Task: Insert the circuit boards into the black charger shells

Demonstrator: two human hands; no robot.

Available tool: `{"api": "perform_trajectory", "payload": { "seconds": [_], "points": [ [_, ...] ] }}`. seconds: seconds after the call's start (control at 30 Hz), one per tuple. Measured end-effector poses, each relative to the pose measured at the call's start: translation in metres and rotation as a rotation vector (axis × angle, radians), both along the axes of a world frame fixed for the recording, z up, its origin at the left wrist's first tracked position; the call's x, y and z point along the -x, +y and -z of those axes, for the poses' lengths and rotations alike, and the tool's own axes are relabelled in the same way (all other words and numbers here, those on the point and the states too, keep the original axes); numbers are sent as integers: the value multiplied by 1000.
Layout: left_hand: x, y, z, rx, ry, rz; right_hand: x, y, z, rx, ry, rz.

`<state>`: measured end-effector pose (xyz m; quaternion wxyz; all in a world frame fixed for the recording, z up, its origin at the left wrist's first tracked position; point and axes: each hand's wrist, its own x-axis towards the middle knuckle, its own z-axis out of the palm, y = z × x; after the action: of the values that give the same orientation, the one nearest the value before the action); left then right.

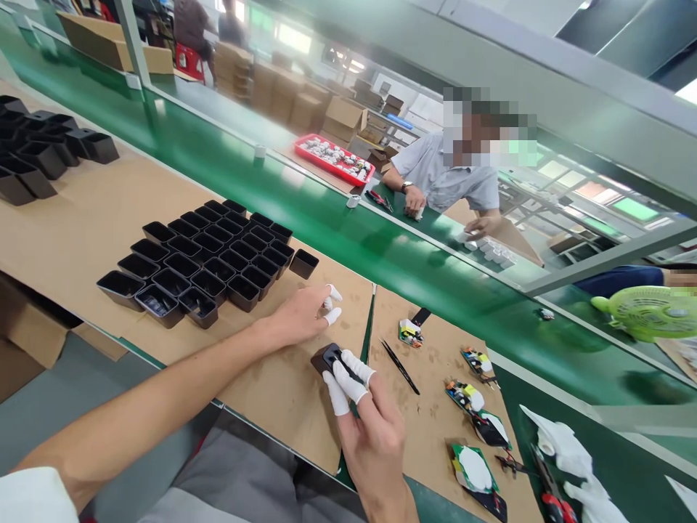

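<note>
White finger cots cover the fingertips of both my hands. My right hand (373, 418) grips a small black plastic case (321, 360) by its open end, low over the cardboard-covered bench; part of the case is hidden behind the fingers. Just beyond it, my left hand (308, 312) hovers with thumb and finger apart, holding nothing. A block of open black cases (204, 254) stands in rows to the left of that hand, and one separate case (304, 264) is at the block's right end. Black tweezers (400, 367) lie to the right of my right hand.
Circuit boards (465, 396) with yellow and white parts lie at right, near red-handled pliers (552, 479) and white tissue (566, 443). More black cases (43, 152) are at far left. Across the green conveyor (327, 232) a co-worker (446, 174) handles white parts beside a red tray (332, 158).
</note>
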<state>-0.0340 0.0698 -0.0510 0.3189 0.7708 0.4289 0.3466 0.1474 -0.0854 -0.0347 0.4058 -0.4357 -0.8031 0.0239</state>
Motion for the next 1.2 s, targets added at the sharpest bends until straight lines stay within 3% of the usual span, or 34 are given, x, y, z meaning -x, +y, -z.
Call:
{"api": "perform_trajectory", "payload": {
  "seconds": [0.2,0.43,0.67,0.97,1.2],
  "points": [
    [0,-1,3,-2,2,0,4,3,13,47,4,-19],
    [0,-1,2,-21,18,9,7,-3,5,-18,102,35],
    [1,-2,1,14,-4,-4,6,-4,14,206,299,15],
    [1,-6,-3,-5,-67,-1,-17,28,12,495,941,196],
    [-4,-11,1,-55,-94,20,-21,27,-1,727,1340,79]
  ]
}}
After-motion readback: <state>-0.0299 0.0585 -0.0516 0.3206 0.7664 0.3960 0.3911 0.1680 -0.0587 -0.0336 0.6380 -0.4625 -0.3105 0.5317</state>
